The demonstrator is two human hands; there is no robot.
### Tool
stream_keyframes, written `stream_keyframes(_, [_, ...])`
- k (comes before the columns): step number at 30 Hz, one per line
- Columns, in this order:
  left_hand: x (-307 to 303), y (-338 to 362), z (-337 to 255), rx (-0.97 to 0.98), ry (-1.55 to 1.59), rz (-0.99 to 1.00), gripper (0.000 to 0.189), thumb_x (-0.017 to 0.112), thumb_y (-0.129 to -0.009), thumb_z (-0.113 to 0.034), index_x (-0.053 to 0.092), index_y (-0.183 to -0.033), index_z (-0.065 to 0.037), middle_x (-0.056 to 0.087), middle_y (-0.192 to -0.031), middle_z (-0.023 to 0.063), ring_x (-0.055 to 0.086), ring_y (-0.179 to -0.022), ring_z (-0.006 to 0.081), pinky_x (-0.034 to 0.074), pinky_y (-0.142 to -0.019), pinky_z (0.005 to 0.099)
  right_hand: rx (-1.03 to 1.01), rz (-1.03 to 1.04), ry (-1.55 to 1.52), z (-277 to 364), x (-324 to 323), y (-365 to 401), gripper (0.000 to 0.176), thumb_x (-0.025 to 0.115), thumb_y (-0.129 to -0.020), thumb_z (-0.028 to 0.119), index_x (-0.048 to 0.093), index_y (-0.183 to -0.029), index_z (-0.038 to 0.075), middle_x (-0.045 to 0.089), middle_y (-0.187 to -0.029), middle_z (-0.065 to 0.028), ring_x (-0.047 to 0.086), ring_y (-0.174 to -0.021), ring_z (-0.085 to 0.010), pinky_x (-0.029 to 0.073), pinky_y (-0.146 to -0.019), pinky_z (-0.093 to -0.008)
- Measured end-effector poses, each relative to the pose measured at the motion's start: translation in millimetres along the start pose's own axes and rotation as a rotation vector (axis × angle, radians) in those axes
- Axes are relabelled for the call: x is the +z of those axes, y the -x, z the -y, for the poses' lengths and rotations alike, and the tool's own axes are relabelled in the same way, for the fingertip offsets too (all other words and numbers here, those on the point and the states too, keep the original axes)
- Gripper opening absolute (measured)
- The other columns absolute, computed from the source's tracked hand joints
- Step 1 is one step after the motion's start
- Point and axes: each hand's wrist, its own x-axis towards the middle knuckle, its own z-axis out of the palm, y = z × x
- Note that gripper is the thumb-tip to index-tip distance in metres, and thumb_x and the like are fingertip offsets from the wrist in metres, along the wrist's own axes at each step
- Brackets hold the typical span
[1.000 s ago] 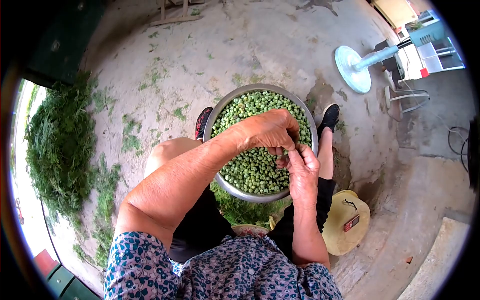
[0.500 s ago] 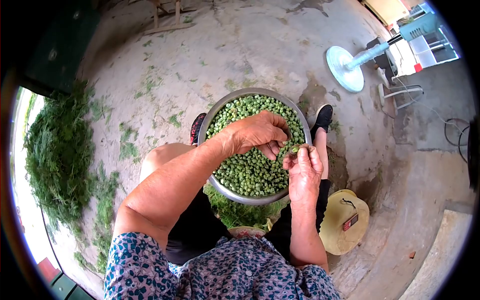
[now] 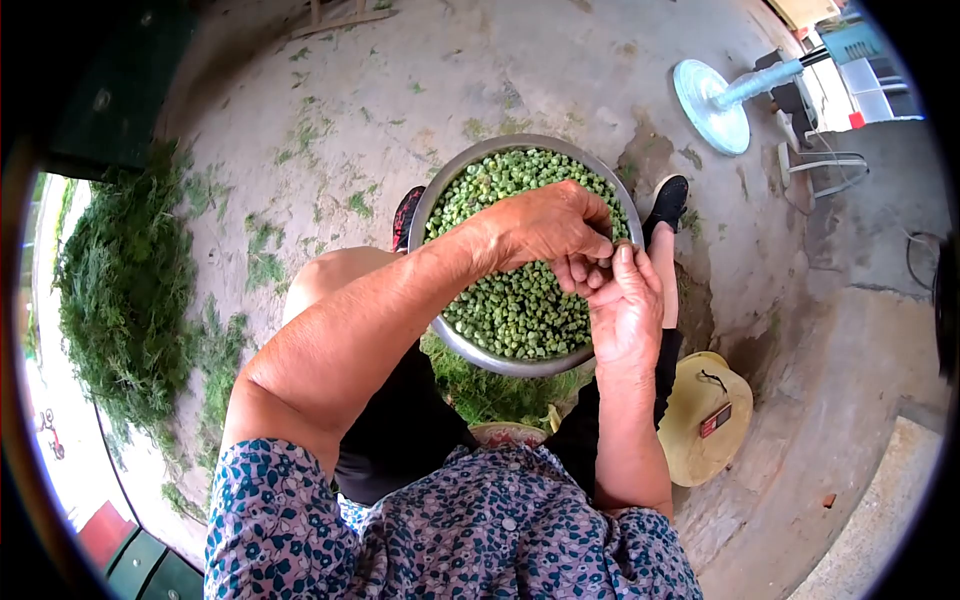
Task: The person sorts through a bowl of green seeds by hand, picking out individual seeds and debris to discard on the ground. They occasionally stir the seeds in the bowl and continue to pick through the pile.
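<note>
The left hand [image 3: 550,230] is reaching across a round metal bowl [image 3: 515,366], with its forearm crossing the bowl's left edge. The right hand [image 3: 625,305] is meeting it near the bowl's right edge. The fingers of both hands are curling inward, the right thumb pressing close to its forefinger and the left fingertips bending down just beside them (whether anything is pinched there is hidden, so what either hand has hold of cannot be told). Small green pieces [image 3: 530,320] are filling the bowl, spreading nearly to its rim on every side.

The bowl is sitting between the person's legs, and loose greens [image 3: 490,390] are showing below its near edge. Out on the concrete floor [image 3: 500,80], a feathery heap of green plants [image 3: 130,300] is lying toward the left edge. A pale yellow hat [image 3: 685,445] is resting beside the right leg, with a small red-and-black device [image 3: 715,420] lying on it. Toward the floor's far right corner, a light-blue stand [image 3: 712,108] is leaning in view.
</note>
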Motion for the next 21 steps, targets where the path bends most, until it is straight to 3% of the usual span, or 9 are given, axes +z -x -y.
stream_keyframes(2, [1.8,0.5,-1.4,-0.005,-0.073,-0.015,0.018,0.055,-0.082,-0.007,0.055,-0.09,0.009,0.06,-0.074,0.0118,0.062,-0.066,0.0174,0.054,-0.055,0.0269,0.004,0.0,-0.039,0.2,-7.9,-0.5,0.013,0.055,-0.089,0.016,0.054,-0.089,0.003,0.055,-0.074,-0.0033,0.051,-0.064,-0.0135,0.042,-0.057,-0.0269])
stream_keyframes(6, [1.4,-2.2,6.9,-0.003,-0.286,-0.008,0.017,0.056,-0.078,-0.005,0.056,-0.091,0.005,0.06,-0.077,0.0103,0.061,-0.068,0.0163,0.053,-0.059,0.0262,0.112,-0.105,0.282,-6.4,-33.6,10.3,0.009,0.057,-0.086,0.009,0.056,-0.087,0.001,0.059,-0.075,-0.0066,0.059,-0.062,-0.0162,0.05,-0.056,-0.0279])
stream_keyframes(9, [1.3,-7.3,12.6,0.004,-0.42,0.004,0.022,0.057,-0.069,-0.003,0.058,-0.09,0.003,0.06,-0.076,0.0097,0.06,-0.069,0.0163,0.05,-0.062,0.0269,0.206,-0.053,0.638,-38.5,-59.0,30.0,0.005,0.057,-0.082,0.004,0.057,-0.083,0.0,0.06,-0.07,-0.0074,0.058,-0.056,-0.0146,0.048,-0.054,-0.0253])
stream_keyframes(11, [1.7,-7.8,11.0,0.042,-0.53,-0.011,0.025,0.056,-0.065,-0.004,0.059,-0.089,0.003,0.06,-0.076,0.0091,0.059,-0.07,0.016,0.048,-0.063,0.0281,0.371,-0.009,0.803,-62.4,-65.5,41.9,0.004,0.055,-0.08,0.001,0.057,-0.082,-0.002,0.059,-0.067,-0.0067,0.058,-0.054,-0.0146,0.048,-0.053,-0.0252])
stream_keyframes(14, [1.8,-7.2,7.3,0.046,-0.618,0.007,0.026,0.056,-0.064,-0.006,0.061,-0.088,0.001,0.061,-0.076,0.0087,0.059,-0.072,0.0164,0.046,-0.065,0.0297,0.084,0.203,1.136,-117.1,-106.0,53.5,0.009,0.055,-0.074,-0.005,0.059,-0.081,-0.002,0.06,-0.067,-0.0088,0.06,-0.056,-0.0166,0.049,-0.053,-0.028])
stream_keyframes(18, [2.4,-10.4,12.3,0.049,-0.658,-0.004,0.025,0.055,-0.066,-0.008,0.062,-0.088,-0.001,0.062,-0.08,0.0107,0.06,-0.078,0.02,0.046,-0.069,0.0322,-0.043,0.384,1.334,-126.8,-104.0,62.4,0.015,0.058,-0.07,-0.003,0.066,-0.079,0.006,0.061,-0.073,-0.0129,0.062,-0.063,-0.0258,0.05,-0.06,-0.0327])
stream_keyframes(21, [0.4,-10.1,13.8,0.099,-0.634,-0.06,0.024,0.054,-0.068,-0.009,0.063,-0.089,-0.002,0.063,-0.083,0.0124,0.06,-0.082,0.0228,0.046,-0.073,0.0328,0.297,0.459,1.546,-112.7,-87.5,66.3,0.016,0.06,-0.07,0.0,0.067,-0.081,0.008,0.062,-0.078,-0.0126,0.062,-0.069,-0.0266,0.049,-0.063,-0.0343])
